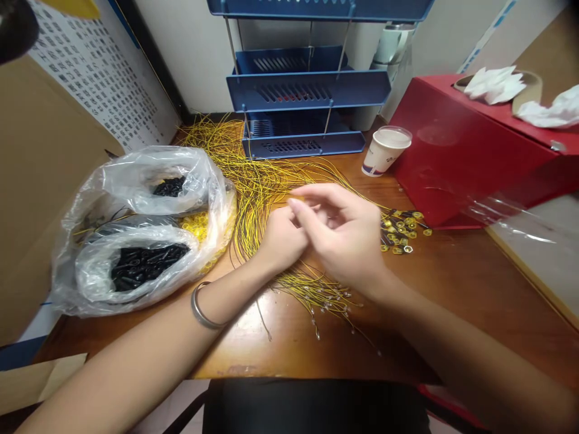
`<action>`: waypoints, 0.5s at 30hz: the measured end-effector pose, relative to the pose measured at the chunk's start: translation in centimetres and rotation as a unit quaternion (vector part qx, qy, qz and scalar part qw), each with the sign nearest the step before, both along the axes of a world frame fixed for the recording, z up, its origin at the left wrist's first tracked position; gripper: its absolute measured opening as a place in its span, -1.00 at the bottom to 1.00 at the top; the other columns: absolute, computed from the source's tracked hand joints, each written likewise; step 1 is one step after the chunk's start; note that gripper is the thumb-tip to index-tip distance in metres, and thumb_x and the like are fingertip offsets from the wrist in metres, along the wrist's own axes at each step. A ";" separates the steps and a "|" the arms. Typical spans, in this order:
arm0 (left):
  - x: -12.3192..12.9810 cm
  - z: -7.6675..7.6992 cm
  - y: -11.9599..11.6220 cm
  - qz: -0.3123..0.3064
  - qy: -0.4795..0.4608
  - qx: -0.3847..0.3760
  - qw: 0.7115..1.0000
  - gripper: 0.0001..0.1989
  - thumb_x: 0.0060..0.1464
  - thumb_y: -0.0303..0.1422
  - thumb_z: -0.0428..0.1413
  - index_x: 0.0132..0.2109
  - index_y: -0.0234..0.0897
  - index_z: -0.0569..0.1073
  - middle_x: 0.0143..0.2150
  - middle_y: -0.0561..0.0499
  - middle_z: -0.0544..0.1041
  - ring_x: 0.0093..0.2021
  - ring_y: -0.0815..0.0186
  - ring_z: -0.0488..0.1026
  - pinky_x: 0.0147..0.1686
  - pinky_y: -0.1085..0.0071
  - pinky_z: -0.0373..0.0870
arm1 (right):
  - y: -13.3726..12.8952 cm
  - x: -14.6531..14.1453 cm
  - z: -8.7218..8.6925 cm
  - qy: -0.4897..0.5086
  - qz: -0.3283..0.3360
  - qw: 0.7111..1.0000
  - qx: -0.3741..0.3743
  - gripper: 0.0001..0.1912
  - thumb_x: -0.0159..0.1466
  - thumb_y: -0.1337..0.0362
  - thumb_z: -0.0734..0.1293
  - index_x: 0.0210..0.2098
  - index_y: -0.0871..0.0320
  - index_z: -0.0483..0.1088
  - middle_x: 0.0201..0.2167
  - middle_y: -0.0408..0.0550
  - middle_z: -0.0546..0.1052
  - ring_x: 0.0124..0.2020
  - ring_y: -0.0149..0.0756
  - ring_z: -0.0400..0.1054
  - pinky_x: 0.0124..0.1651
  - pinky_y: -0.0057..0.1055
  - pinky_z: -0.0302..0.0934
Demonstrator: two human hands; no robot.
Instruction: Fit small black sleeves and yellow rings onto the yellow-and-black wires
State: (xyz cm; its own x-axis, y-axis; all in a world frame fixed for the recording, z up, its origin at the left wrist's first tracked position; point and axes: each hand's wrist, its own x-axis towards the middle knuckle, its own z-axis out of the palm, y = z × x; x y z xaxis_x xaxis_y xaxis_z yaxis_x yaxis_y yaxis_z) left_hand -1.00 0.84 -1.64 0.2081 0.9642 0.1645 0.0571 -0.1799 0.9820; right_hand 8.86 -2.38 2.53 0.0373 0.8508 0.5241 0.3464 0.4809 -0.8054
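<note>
My left hand (286,236) is closed, its fingers tucked behind my right hand (350,232). The thumb and fingers of my right hand are curled together just beside it; what either hand grips is hidden. Beneath both hands lies a large bundle of thin yellow and black wires (253,187), running from the back left toward the front. Some wires end near the table front in small clear tips (323,298). To the right of my right hand, several wires end in yellow nut-like pieces with black sleeves (398,229).
At left, a clear plastic bag (217,181) holds black tubular pieces (147,265) and yellow rings (196,232). Behind stand a blue tiered tray rack (307,90) and a paper cup (384,154). A red box (452,163) with tissues (495,84) stands right on the wooden table (470,301).
</note>
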 end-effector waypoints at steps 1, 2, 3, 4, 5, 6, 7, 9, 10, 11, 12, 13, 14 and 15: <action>-0.1 0.0 0.0 -0.012 -0.003 0.004 1.000 -0.80 0.11 -0.29 0.21 -0.17 -0.31 0.60 -0.27 -0.07 0.62 -0.23 0.30 0.54 -0.16 0.37 0.49 | 0.1 0.9 -0.4 0.002 -0.021 1.000 -0.008 -0.88 0.24 0.25 0.40 -0.23 0.08 0.54 -0.34 -0.14 0.60 -0.41 -0.37 0.46 -0.36 -0.40 0.35; -0.2 0.0 -0.1 -0.021 -0.005 0.007 1.000 -0.79 0.11 -0.30 0.21 -0.16 -0.32 0.60 -0.27 -0.07 0.63 -0.26 0.31 0.54 -0.19 0.38 0.48 | 0.3 1.7 -0.9 0.011 -0.042 0.999 -0.012 -0.88 0.22 0.24 0.41 -0.24 0.08 0.53 -0.37 -0.12 0.59 -0.45 -0.37 0.44 -0.42 -0.41 0.32; -0.3 0.0 -0.1 -0.024 -0.003 0.010 1.000 -0.78 0.11 -0.30 0.21 -0.14 -0.33 0.61 -0.27 -0.07 0.64 -0.28 0.32 0.53 -0.21 0.40 0.47 | 0.5 2.5 -1.4 0.031 -0.057 0.998 -0.015 -0.87 0.20 0.24 0.43 -0.24 0.09 0.53 -0.36 -0.10 0.59 -0.45 -0.37 0.45 -0.45 -0.41 0.31; -0.3 0.0 0.0 -0.023 0.001 0.015 1.000 -0.77 0.11 -0.31 0.21 -0.12 -0.34 0.61 -0.26 -0.07 0.65 -0.29 0.33 0.53 -0.24 0.41 0.46 | 0.7 3.1 -1.9 0.060 -0.064 0.996 -0.022 -0.86 0.18 0.25 0.44 -0.26 0.11 0.51 -0.37 -0.08 0.59 -0.43 -0.35 0.47 -0.46 -0.43 0.31; -0.4 0.0 0.0 -0.018 0.009 0.021 1.000 -0.76 0.10 -0.32 0.22 -0.10 -0.33 0.62 -0.24 -0.07 0.65 -0.29 0.33 0.53 -0.25 0.42 0.45 | 1.1 3.7 -2.3 0.094 -0.068 0.993 -0.032 -0.84 0.16 0.24 0.46 -0.27 0.13 0.49 -0.38 -0.07 0.59 -0.42 -0.34 0.48 -0.48 -0.45 0.29; -0.4 -0.1 0.0 -0.013 0.019 0.028 0.999 -0.75 0.10 -0.32 0.23 -0.09 -0.32 0.62 -0.21 -0.07 0.66 -0.29 0.33 0.53 -0.25 0.43 0.44 | 1.4 4.1 -2.7 0.127 -0.068 0.988 -0.048 -0.82 0.14 0.23 0.47 -0.29 0.14 0.47 -0.41 -0.07 0.59 -0.42 -0.34 0.49 -0.51 -0.47 0.27; -0.4 -0.1 0.0 -0.008 0.028 0.035 0.999 -0.75 0.10 -0.32 0.23 -0.08 -0.31 0.63 -0.18 -0.07 0.66 -0.29 0.33 0.53 -0.25 0.43 0.44 | 1.7 4.4 -3.0 0.156 -0.066 0.983 -0.070 -0.79 0.12 0.21 0.48 -0.31 0.15 0.44 -0.46 -0.08 0.58 -0.45 -0.34 0.49 -0.55 -0.49 0.24; -0.5 -0.1 0.1 0.000 0.044 0.040 0.998 -0.73 0.10 -0.31 0.23 -0.06 -0.29 0.63 -0.15 -0.07 0.66 -0.31 0.34 0.52 -0.27 0.43 0.43 | 2.4 4.8 -3.6 0.196 -0.059 0.972 -0.114 -0.74 0.10 0.17 0.49 -0.34 0.16 0.40 -0.54 -0.12 0.54 -0.52 -0.38 0.45 -0.59 -0.51 0.19; -0.5 0.0 0.1 0.003 0.048 0.038 0.998 -0.73 0.10 -0.31 0.23 -0.05 -0.30 0.63 -0.16 -0.07 0.66 -0.33 0.34 0.52 -0.29 0.43 0.43 | 2.6 4.8 -3.8 0.207 -0.055 0.968 -0.130 -0.74 0.10 0.15 0.49 -0.36 0.16 0.40 -0.56 -0.13 0.53 -0.55 -0.40 0.43 -0.60 -0.52 0.17; -0.6 0.0 0.1 0.005 0.047 0.035 0.998 -0.72 0.10 -0.32 0.22 -0.05 -0.30 0.63 -0.16 -0.08 0.66 -0.33 0.34 0.52 -0.31 0.43 0.43 | 2.8 4.8 -4.0 0.213 -0.050 0.966 -0.138 -0.74 0.09 0.15 0.49 -0.38 0.17 0.40 -0.55 -0.13 0.52 -0.56 -0.42 0.40 -0.61 -0.53 0.15; -0.6 0.0 0.1 0.006 0.043 0.032 0.999 -0.72 0.11 -0.32 0.21 -0.04 -0.31 0.62 -0.17 -0.08 0.66 -0.32 0.33 0.53 -0.33 0.44 0.43 | 2.9 4.8 -4.1 0.218 -0.044 0.965 -0.141 -0.74 0.08 0.15 0.49 -0.39 0.18 0.42 -0.54 -0.12 0.52 -0.58 -0.45 0.37 -0.62 -0.53 0.13; -0.6 0.0 0.0 0.005 0.038 0.030 0.999 -0.71 0.11 -0.33 0.20 -0.04 -0.31 0.62 -0.18 -0.09 0.66 -0.31 0.32 0.53 -0.35 0.44 0.44 | 2.9 4.7 -4.2 0.221 -0.037 0.965 -0.140 -0.75 0.08 0.16 0.49 -0.40 0.19 0.44 -0.52 -0.12 0.53 -0.60 -0.48 0.33 -0.64 -0.54 0.10; -0.5 0.0 0.0 0.004 0.031 0.028 0.999 -0.71 0.12 -0.34 0.19 -0.03 -0.32 0.61 -0.17 -0.10 0.66 -0.28 0.31 0.54 -0.36 0.44 0.44 | 2.9 4.7 -4.3 0.222 -0.029 0.965 -0.139 -0.76 0.07 0.16 0.49 -0.40 0.19 0.46 -0.51 -0.11 0.54 -0.63 -0.51 0.28 -0.66 -0.54 0.06; -0.5 0.0 0.0 0.002 0.025 0.025 0.999 -0.71 0.13 -0.34 0.17 -0.02 -0.32 0.61 -0.16 -0.11 0.66 -0.25 0.30 0.55 -0.35 0.44 0.45 | 2.9 4.6 -4.4 0.224 -0.019 0.965 -0.137 -0.77 0.07 0.17 0.49 -0.39 0.20 0.47 -0.51 -0.11 0.54 -0.67 -0.53 0.22 -0.68 -0.54 0.02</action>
